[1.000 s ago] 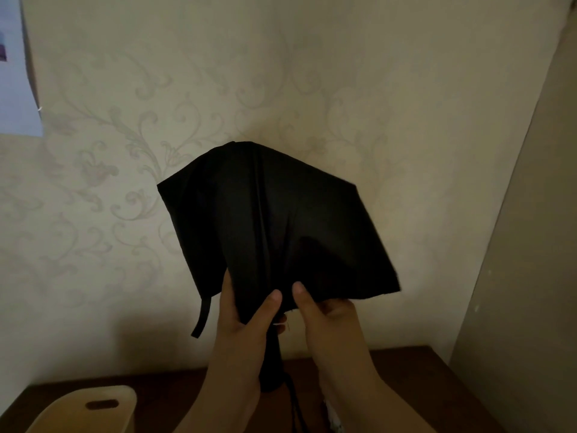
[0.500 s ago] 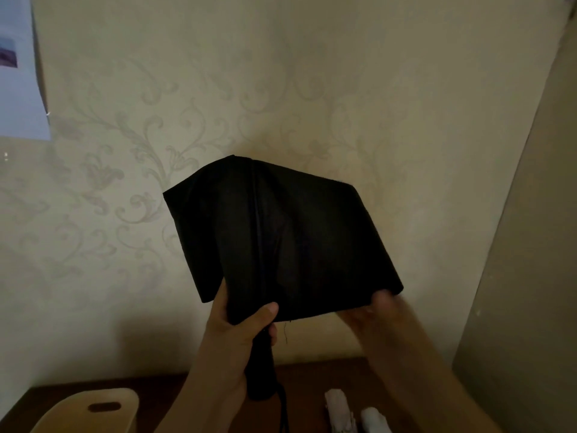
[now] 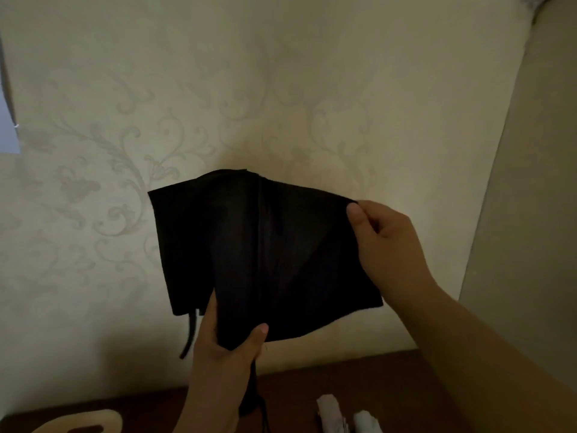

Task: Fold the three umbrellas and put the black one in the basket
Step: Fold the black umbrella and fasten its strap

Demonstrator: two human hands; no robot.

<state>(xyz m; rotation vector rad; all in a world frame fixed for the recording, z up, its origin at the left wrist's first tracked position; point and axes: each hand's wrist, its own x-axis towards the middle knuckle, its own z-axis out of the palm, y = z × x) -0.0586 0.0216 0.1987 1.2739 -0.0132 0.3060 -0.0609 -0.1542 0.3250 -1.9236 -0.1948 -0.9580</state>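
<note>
The collapsed black umbrella (image 3: pixel 265 251) is held upright in front of the wall, its loose canopy spread out flat. My left hand (image 3: pixel 224 354) grips the canopy's lower middle around the shaft, thumb in front. My right hand (image 3: pixel 384 242) pinches the canopy's upper right corner. A black closing strap (image 3: pixel 189 334) dangles from the lower left edge. The umbrella's handle (image 3: pixel 251 398) hangs below my left hand. A cream basket (image 3: pixel 90 421) shows only its rim at the bottom left. Two pale folded umbrellas (image 3: pixel 334 415) (image 3: pixel 367 421) lie on the table at the bottom right.
A dark wooden table (image 3: pixel 299 395) runs along the bottom of the view against a patterned cream wall (image 3: pixel 218 104). A plain beige panel (image 3: pixel 530 214) stands on the right. A sheet of paper (image 3: pixel 7 120) hangs at the far left edge.
My right hand slid from the canopy's lower middle out to its right edge and up to the top right corner. The view tilted down a little; the left hand kept its grip.
</note>
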